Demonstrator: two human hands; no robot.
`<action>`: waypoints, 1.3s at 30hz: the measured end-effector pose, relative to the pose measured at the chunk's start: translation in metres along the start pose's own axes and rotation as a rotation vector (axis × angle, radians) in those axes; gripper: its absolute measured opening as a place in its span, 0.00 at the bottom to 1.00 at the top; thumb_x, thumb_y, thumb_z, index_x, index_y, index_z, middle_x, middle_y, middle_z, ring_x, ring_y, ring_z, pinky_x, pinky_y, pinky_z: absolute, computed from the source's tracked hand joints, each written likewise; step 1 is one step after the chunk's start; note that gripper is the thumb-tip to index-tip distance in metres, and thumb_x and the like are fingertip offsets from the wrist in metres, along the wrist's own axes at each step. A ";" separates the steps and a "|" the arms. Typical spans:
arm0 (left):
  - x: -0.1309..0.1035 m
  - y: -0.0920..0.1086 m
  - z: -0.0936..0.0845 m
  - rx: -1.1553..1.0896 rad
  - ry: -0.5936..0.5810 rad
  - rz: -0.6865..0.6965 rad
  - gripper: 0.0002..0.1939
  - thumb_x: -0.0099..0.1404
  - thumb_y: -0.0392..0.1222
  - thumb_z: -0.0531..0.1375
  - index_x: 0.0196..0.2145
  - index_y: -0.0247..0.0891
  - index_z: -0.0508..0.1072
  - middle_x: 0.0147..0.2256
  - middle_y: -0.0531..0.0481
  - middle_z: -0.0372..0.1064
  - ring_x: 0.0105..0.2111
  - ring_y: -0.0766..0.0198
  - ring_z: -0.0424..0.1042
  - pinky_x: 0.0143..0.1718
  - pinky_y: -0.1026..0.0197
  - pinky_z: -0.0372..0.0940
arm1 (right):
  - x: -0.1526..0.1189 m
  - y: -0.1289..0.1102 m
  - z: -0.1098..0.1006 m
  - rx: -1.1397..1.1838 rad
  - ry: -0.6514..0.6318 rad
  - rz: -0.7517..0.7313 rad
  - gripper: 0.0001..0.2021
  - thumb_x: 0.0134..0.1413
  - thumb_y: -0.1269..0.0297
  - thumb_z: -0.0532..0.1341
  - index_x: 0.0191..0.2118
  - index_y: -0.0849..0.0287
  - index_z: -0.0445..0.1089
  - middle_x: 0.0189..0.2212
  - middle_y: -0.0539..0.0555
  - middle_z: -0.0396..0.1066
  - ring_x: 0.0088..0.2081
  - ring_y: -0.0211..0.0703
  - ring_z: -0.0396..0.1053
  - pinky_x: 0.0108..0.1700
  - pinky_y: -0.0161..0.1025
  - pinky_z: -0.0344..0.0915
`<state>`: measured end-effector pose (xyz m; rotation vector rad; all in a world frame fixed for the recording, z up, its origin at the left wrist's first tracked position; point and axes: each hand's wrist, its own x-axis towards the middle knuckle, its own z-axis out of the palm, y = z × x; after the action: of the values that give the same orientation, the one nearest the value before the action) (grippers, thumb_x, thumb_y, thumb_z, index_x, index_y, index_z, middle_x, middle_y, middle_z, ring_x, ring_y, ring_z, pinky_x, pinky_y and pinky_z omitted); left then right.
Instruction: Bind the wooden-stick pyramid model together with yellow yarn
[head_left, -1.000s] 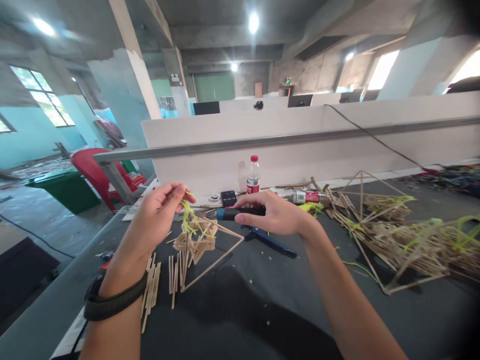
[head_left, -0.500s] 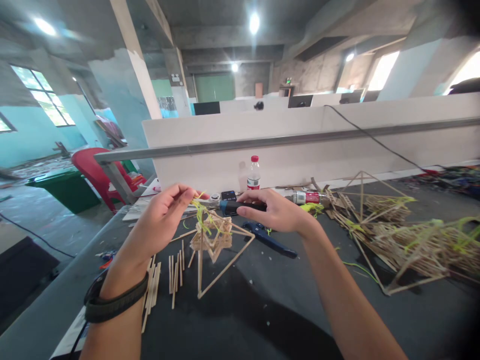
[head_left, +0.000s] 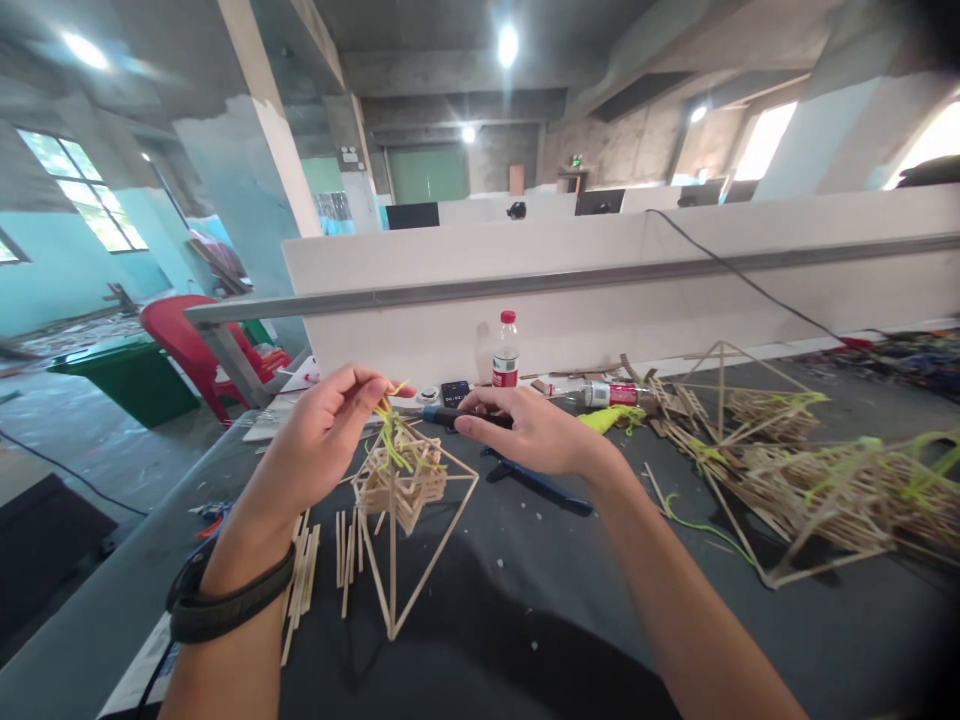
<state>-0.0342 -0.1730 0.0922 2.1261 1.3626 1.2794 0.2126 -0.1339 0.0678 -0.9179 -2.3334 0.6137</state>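
Note:
My left hand is closed in a pinch on yellow-green string at the top of a wooden stick frame. The frame hangs from it, one corner pointing down toward me, with small stacked wooden pieces inside its outline. My right hand is closed around a black tool with a blue collar; its narrow end points left, close to the top of the frame. What kind of tool it is I cannot make out. Dark blue-handled pliers lie on the table below my right hand.
Loose thin sticks lie at the left. Behind my hands are a phone, an upright bottle and a bottle on its side. More stick frames and a stick pile fill the right. A white partition bounds the back.
The hanging frame has turned, and its lower corner has come nearer to me. My right hand has moved slightly left with the tool. My left hand keeps its pinch.

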 end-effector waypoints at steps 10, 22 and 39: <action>-0.004 0.005 -0.006 -0.086 -0.035 -0.018 0.13 0.72 0.49 0.54 0.35 0.41 0.72 0.42 0.49 0.77 0.32 0.65 0.71 0.41 0.61 0.66 | 0.003 0.021 -0.002 -0.087 0.087 0.115 0.21 0.62 0.45 0.56 0.49 0.54 0.73 0.43 0.59 0.76 0.42 0.52 0.71 0.41 0.44 0.63; -0.004 0.003 -0.004 -0.036 -0.036 0.007 0.13 0.70 0.49 0.57 0.40 0.40 0.76 0.36 0.49 0.76 0.36 0.63 0.72 0.40 0.63 0.66 | -0.013 0.016 -0.029 0.151 -0.157 0.061 0.20 0.56 0.46 0.63 0.47 0.54 0.75 0.33 0.53 0.73 0.33 0.42 0.67 0.33 0.39 0.60; 0.000 -0.003 0.003 0.008 -0.018 0.026 0.12 0.70 0.49 0.57 0.37 0.39 0.75 0.30 0.50 0.72 0.32 0.63 0.71 0.36 0.64 0.66 | -0.011 0.003 -0.022 0.062 -0.058 0.030 0.21 0.59 0.44 0.59 0.45 0.57 0.74 0.29 0.51 0.72 0.28 0.39 0.62 0.31 0.38 0.56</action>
<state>-0.0330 -0.1712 0.0885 2.1621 1.3401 1.2635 0.2346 -0.1348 0.0791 -0.9195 -2.3416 0.7291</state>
